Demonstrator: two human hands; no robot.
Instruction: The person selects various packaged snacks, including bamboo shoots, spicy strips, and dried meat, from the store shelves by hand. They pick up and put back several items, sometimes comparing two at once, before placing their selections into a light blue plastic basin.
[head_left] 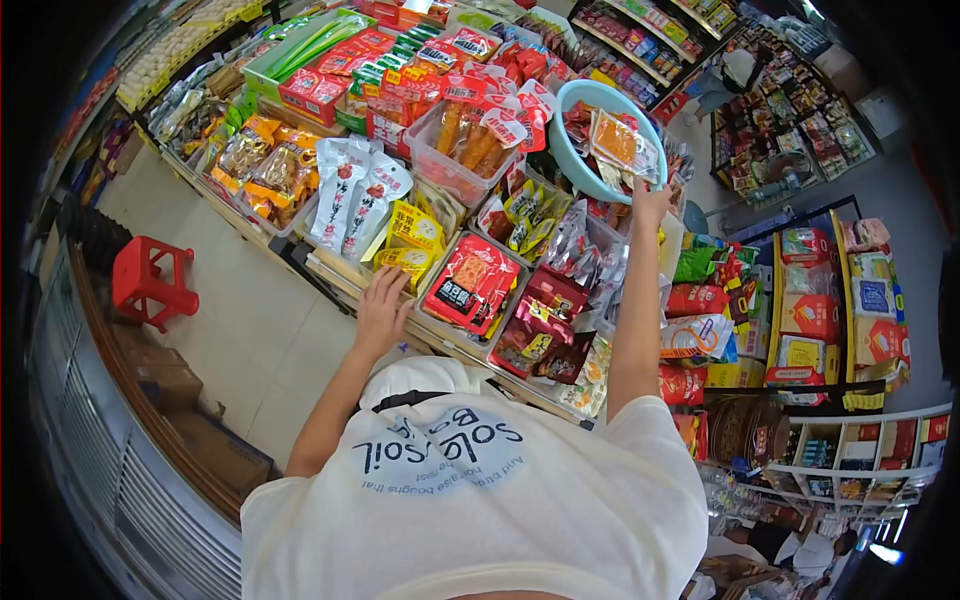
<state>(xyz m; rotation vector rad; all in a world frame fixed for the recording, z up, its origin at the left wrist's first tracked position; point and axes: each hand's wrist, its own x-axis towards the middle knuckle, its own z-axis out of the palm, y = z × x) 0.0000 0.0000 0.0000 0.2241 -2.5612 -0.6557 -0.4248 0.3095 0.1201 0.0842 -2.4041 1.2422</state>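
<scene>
My right hand (650,203) grips the near rim of a light blue plastic basin (566,160), its fingers partly hidden behind the wall. Inside the basin lie several snack packets, the top one an orange packet (614,140) in clear wrap. My left hand (384,306) rests with outstretched fingers at the front edge of the display, fingertips right at some yellow snack packets (412,238). Just to the right of that hand is a clear tub of red snack packets (470,283). Silver-white pouches (352,200) lie beyond it on the left.
A lidless tub of brown rolled snacks (470,147) stands mid-display. Dark red packets (545,325) fill the front right section. A red stool (153,280) stands on the tiled floor at left. Shelves of packaged goods (805,310) line the right side; another person (738,70) is farther back.
</scene>
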